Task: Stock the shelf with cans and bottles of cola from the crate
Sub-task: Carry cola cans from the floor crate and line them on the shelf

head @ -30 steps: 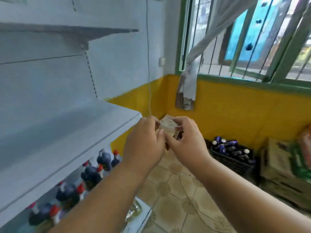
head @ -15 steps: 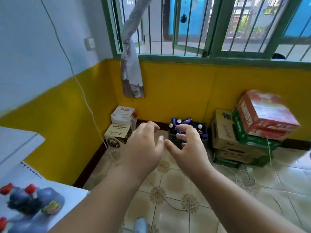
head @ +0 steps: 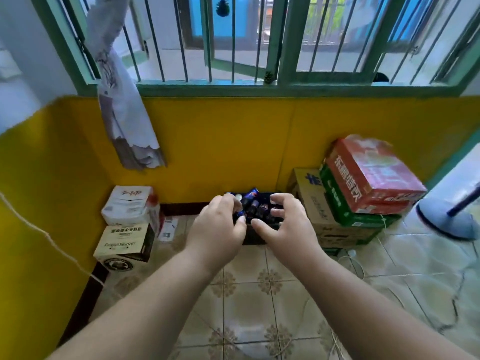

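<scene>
The step in hand looks like the reach for fresh stock: both arms stretch forward toward the black crate point(head: 253, 236), which sits on the tiled floor point(head: 259, 294) against the yellow wall point(head: 220, 141), at about 12 o'clock from the person. Blue cola cans point(head: 250, 195) and what appear to be bottle caps show in its top, jumbled rather than standing in rows; most of the crate is hidden behind the hands. The shelf is not in view.

The left hand point(head: 217, 229) hangs in front of the crate's left half, back of the hand up, fingers loosely curled and a little apart, holding nothing that I can see. The right hand point(head: 285, 224) hangs over the right half, fingers spread wide and bent like a claw, thumb pointing toward 9 o'clock, also empty. Whether either fingertip touches a can cannot be told from this angle.

The next move probably calls for a lower reach, each hand closing round one can or bottle neck, picking those lying uppermost so the rest do not shift.

At 3 o'clock from the crate stands a stack of cartons point(head: 358, 196); at 9 o'clock, two small boxes point(head: 130, 224).
</scene>
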